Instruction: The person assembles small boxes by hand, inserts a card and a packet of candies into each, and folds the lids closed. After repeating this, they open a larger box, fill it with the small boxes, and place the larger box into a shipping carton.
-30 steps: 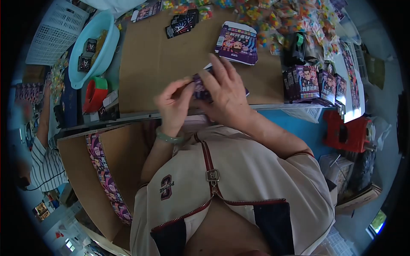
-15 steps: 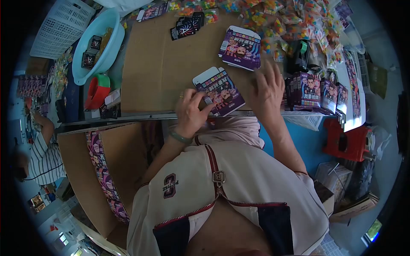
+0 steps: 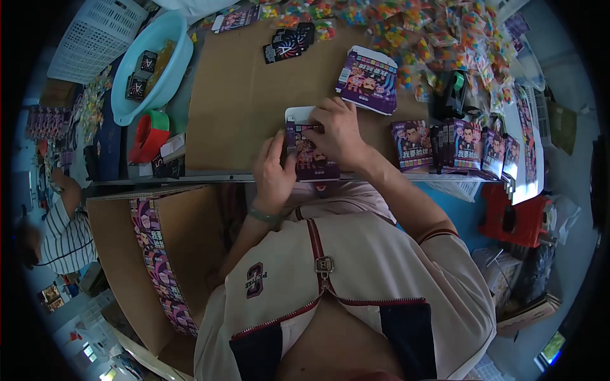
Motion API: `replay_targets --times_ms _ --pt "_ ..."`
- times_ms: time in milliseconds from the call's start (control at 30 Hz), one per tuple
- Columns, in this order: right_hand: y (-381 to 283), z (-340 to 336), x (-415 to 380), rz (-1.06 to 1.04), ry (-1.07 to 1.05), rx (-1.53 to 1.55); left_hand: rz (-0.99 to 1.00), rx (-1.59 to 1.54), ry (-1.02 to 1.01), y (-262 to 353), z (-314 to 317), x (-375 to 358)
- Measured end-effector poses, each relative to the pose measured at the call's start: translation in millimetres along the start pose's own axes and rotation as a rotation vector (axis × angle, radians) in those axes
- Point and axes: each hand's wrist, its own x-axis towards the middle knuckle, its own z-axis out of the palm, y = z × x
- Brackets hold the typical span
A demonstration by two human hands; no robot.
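A flattened purple card box with a cartoon print and a white open flap lies at the table's front edge. My left hand grips its left side, fingers along the edge. From above right, my right hand pinches the upper part of the same box, its fingertips bent over the flap end. What lies under those fingertips is hidden. Just beyond my right hand is a small stack of flat purple boxes. To the right, a filled purple box lies beside a row of similar boxes.
Candy packets heap along the back right. Black cards lie at the back of the cardboard sheet. On the left are a blue basin and a tape roll. An open carton stands below left.
My right hand has swung left from beside the row of boxes onto the flat box. A filled box now shows where that hand was. The flat box has turned straighter.
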Motion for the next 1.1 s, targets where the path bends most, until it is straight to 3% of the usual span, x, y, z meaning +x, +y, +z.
replay_targets --times_ms 67,100,167,300,367,400,500,567,600,667,800,900,933,1000,1067,1100 --pt "-15 -10 1 -0.084 0.319 0.132 0.058 -0.093 0.052 3 2 -7" --pt "-24 -11 -1 -0.093 0.315 0.139 0.051 -0.087 0.060 10 2 -7" --pt "-39 -15 -3 -0.074 0.325 0.295 0.240 0.176 0.290 29 -8 2" --pt "-55 -21 -1 -0.031 0.405 0.413 0.337 0.320 0.308 36 -26 11" --pt "-58 -20 -1 -0.071 0.448 0.360 0.200 -0.073 0.182 26 -17 6" --pt "-56 -16 -2 -0.067 0.449 0.363 0.200 -0.070 0.178 21 -17 5" --pt "-47 -9 -3 0.004 0.406 0.495 0.156 0.023 0.031 16 -18 4" --pt "-47 -18 0 0.030 0.427 0.474 0.070 -0.339 0.038 26 -21 1" --pt "-44 -18 0 0.032 0.426 0.477 0.068 -0.337 0.037 29 -19 1" --pt "-36 -16 1 0.424 0.124 0.952 0.305 -0.172 0.267 33 -16 4" --pt "-41 -29 -3 0.353 -0.083 1.175 0.360 0.004 0.167 5 -13 3" --pt "-40 -23 -9 0.301 -0.051 1.100 0.309 0.041 0.037 0 -12 1" --pt "-36 -22 -9 0.303 -0.051 1.099 0.232 -0.109 -0.005 -1 -12 -4" --pt "-28 -17 -10 -0.164 0.349 0.506 0.150 -0.255 -0.057 2 -14 -13" --pt "-27 -16 -16 -0.078 0.473 0.389 -0.005 -0.511 0.175 14 -13 -16" --pt "-26 -16 -19 0.004 0.595 0.268 -0.112 -0.796 0.160 23 -17 -16"
